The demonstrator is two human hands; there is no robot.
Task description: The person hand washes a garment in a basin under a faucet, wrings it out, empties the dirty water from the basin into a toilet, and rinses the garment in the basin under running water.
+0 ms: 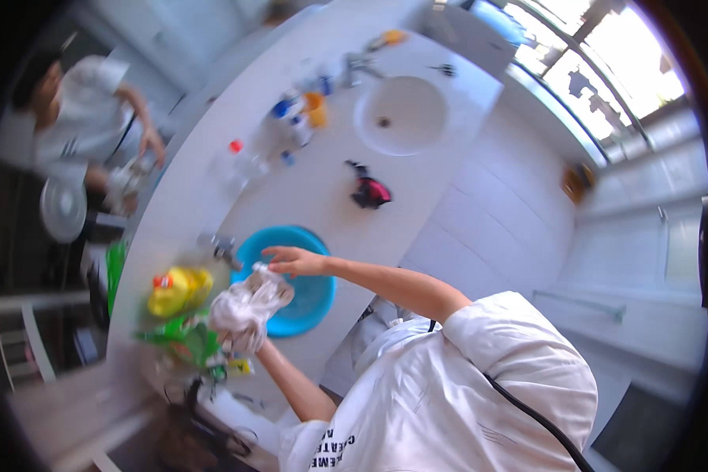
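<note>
A bunched white cloth [251,307] is held up over the left rim of a blue plastic basin [312,295]. My left hand is hidden beneath and behind the cloth, which rests in its grip; only the wrist and forearm show. My right hand [295,261] is over the basin at the cloth's upper end, fingers apart, its lower fingers at or just above the fabric; contact is unclear. A chrome faucet [223,249] stands at the basin's left edge. The inside of the basin is partly covered by the cloth and my right hand.
A yellow bottle with an orange cap [180,290] and a green package [192,339] lie left of the basin. On the counter are a black and pink item [370,192], a clear bottle with a red cap [236,162], an orange cup [315,109] and a white sink [401,115]. A mirror lines the left.
</note>
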